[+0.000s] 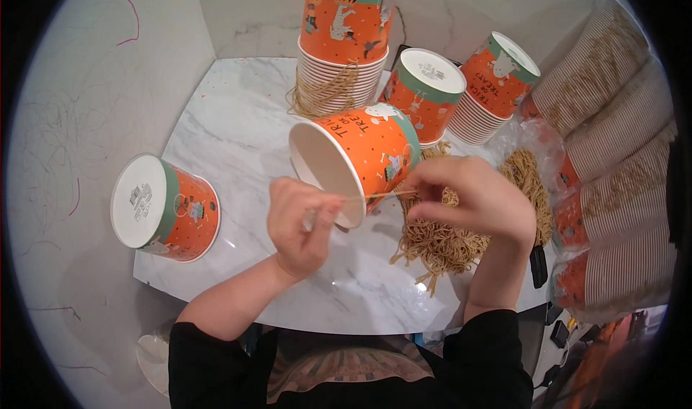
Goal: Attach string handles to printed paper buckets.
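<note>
Orange paper bucket (360, 156) looked light and crushable, best held by its rim; left hand (301, 225) and right hand (468, 196) pinched a thin tan cord (378, 194) taut across it.

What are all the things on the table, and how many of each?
Tilted paper cup: one, orange, white inside, mid-table between the hands.
Upside-down cup: one, orange, table's left edge.
Upside-down cup stacks: three, orange, far side.
Sleeved cup stacks: several, orange and white, lying at right.
String bundles: tan; one at right hand, one at far stack.
Table: one, white marble.
Left hand: pinches a string.
Right hand: holds its other end.
</note>
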Demonstrator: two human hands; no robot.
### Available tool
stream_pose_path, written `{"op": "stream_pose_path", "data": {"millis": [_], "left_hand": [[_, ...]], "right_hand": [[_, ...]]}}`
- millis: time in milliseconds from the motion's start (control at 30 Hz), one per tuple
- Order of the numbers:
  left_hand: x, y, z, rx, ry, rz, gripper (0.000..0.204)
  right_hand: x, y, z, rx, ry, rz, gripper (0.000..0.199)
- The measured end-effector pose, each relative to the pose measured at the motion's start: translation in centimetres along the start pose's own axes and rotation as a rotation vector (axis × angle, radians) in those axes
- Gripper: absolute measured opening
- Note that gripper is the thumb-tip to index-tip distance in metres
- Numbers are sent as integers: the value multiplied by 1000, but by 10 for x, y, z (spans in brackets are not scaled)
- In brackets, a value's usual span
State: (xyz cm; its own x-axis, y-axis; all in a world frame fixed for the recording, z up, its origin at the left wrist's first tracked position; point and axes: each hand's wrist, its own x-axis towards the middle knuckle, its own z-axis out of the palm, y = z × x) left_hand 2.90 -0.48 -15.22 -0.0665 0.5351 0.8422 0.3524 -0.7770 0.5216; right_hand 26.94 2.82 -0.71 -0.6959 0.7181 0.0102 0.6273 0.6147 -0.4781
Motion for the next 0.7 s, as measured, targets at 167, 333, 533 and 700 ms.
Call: {"op": "stream_pose_path", "data": {"millis": [167, 333, 533, 700], "left_hand": [[0, -7, -2, -229, 310, -249, 3], [2, -3, -3, -56, 109, -105, 5], [1, 5, -5, 37, -39, 94, 13], [-1, 9, -4, 57, -105, 143, 15]], "right_hand": [[-10, 28, -21, 174, 145, 157, 14], [-50, 16, -45, 129, 555, -16, 9], [-76, 36, -59, 113, 608, 171, 13], [-63, 38, -44, -418, 506, 240, 25]]}}
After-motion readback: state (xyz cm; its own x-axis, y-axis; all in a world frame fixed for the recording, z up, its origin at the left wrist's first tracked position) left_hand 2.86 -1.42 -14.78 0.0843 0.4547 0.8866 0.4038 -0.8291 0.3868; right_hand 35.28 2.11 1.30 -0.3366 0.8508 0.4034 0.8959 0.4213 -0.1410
